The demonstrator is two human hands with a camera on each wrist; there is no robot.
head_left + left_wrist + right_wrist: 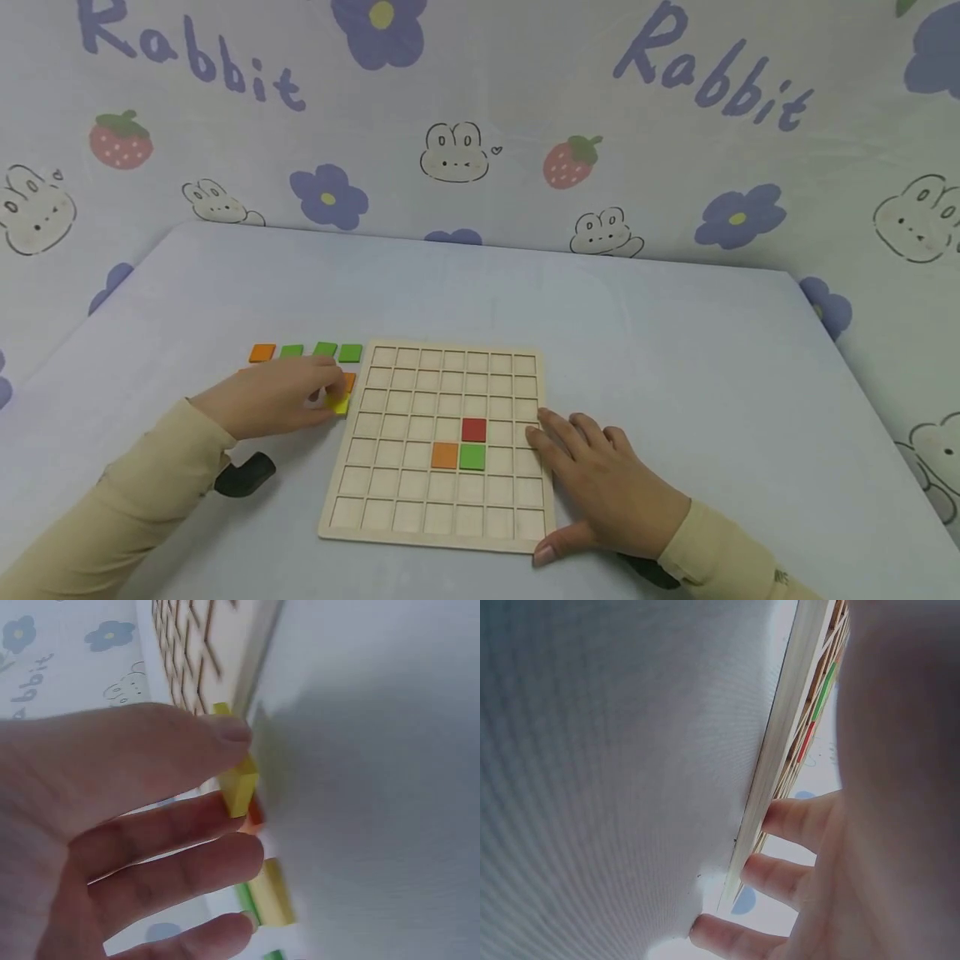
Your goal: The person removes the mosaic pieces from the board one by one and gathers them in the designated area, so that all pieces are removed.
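Note:
Between thumb and finger, my left hand (281, 393) pinches a yellow square tile (238, 784), just left of the wooden grid board (390, 542). An orange tile (349, 382) lies close beside that hand. On the board sit a red tile (474, 430), a green tile (472, 457) under it, and an orange tile (445, 455) to the left of the green one. My right hand (600, 475) rests with spread fingers along the board's right edge; in the right wrist view its fingertips (780, 816) touch the board's side.
Above the left hand, a row holds an orange tile (262, 353) and several green tiles (350, 353); the hand hides part of the tiles below. A white cloth covers the table (675, 350), and a printed curtain (495, 83) hangs behind it.

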